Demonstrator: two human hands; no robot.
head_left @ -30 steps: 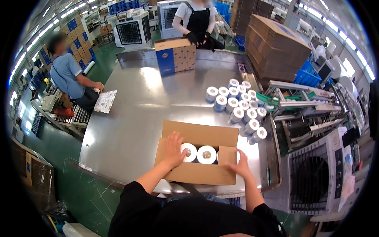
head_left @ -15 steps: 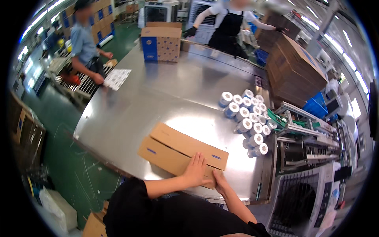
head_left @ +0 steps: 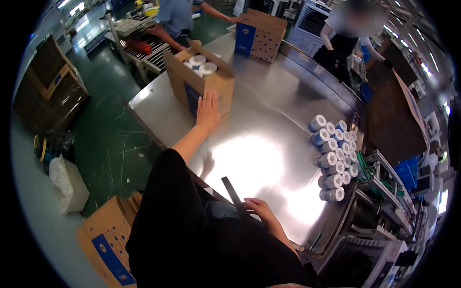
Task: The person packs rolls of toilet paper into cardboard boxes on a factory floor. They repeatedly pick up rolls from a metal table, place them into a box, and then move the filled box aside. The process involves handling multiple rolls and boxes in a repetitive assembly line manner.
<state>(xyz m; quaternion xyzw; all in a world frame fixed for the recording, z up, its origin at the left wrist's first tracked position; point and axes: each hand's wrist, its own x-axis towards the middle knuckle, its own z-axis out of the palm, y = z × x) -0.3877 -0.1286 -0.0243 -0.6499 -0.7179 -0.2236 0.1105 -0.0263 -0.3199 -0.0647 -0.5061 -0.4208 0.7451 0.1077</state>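
Fingers outstretched, my left hand (head_left: pixel 208 113) rests flat against the near side of an open cardboard box (head_left: pixel 223 98). The box stands upright at the left edge of the metal table, its flaps raised. Several white-topped cylinders (head_left: pixel 207 69) show inside it. My right hand (head_left: pixel 259 209) is low over the table's front edge, its fingers extended. Beside those fingertips is a narrow dark strip (head_left: pixel 232 192); whether they touch it I cannot make out. More blue-and-white cylinders (head_left: pixel 329 159) stand grouped on the right part of the metal table (head_left: pixel 259 125).
Behind the box, a co-worker in blue (head_left: pixel 176 19) reaches toward a second open box (head_left: pixel 259 38). Another person in a dark apron (head_left: pixel 336 57) stands across the table. A roller conveyor (head_left: pixel 144 50) lies at far left; flattened cartons (head_left: pixel 108 245) lean at lower left.
The closed box that lay under both hands is gone from the front. An open, filled box now stands at left under my left hand. The hands have separated; the view has shifted left.
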